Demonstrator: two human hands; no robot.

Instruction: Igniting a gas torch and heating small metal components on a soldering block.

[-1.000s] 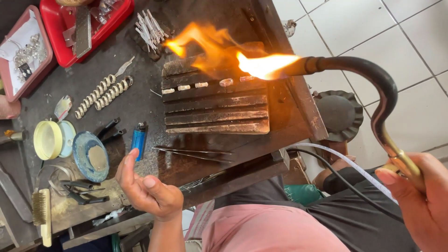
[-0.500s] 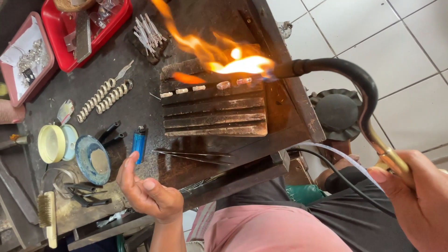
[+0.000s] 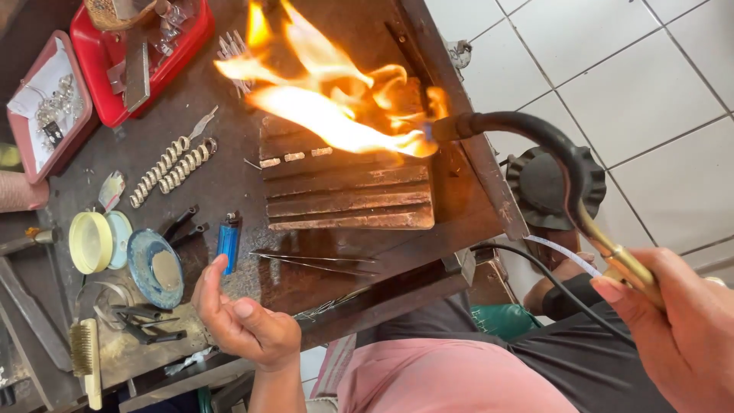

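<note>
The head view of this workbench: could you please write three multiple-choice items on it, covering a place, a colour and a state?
1. Where does the lighter lie?
A. in the red tray
B. on the bench, left of the grooved block
C. on the floor

2. What colour is the lighter?
A. blue
B. green
C. white

3. What state is the left hand in?
A. gripping tweezers
B. holding the torch
C. open, palm up, empty

Answers: 1 B, it lies beside the block's left edge; 2 A, its body is blue; 3 C, the right hand holds the torch.
</note>
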